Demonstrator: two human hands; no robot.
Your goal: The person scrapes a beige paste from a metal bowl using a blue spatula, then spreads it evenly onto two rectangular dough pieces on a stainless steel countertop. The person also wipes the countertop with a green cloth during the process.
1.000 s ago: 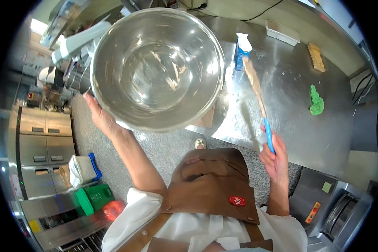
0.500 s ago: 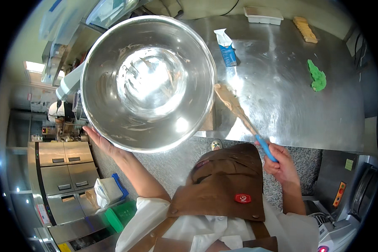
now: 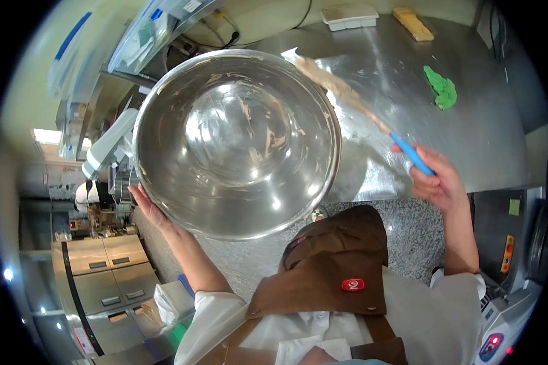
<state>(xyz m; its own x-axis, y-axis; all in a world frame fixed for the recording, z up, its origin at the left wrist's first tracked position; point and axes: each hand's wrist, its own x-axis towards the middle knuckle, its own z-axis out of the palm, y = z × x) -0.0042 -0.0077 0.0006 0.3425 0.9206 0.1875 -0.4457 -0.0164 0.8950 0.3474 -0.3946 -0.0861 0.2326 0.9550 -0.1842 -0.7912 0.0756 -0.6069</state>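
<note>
A large steel mixing bowl (image 3: pixel 243 201) is tipped so that its inside faces me, with light brown smears along its wall. My left hand (image 3: pixel 154 213) is closed on its lower left side, the fingers partly behind the rim. My right hand (image 3: pixel 439 176) grips the blue handle of a spatula (image 3: pixel 341 91). Thick light brown cream coats the spatula's blade and shaft. Its blade lies across the bowl's upper right rim in this view; whether it touches the metal I cannot tell.
Beneath is a steel table (image 3: pixel 396 67). A crumpled green cloth (image 3: pixel 441 88) lies on it, with a white tray (image 3: pixel 349 18) and a yellowish stack of slices (image 3: pixel 414 25) at the back. Left stand a mixer (image 3: pixel 109 143) and steel drawers (image 3: pixel 112 283).
The bowl has moved right and nearer me, tilting differently. My right hand has raised the spatula up and to the right, its blade now over the bowl's rim. The blue carton is now mostly hidden.
</note>
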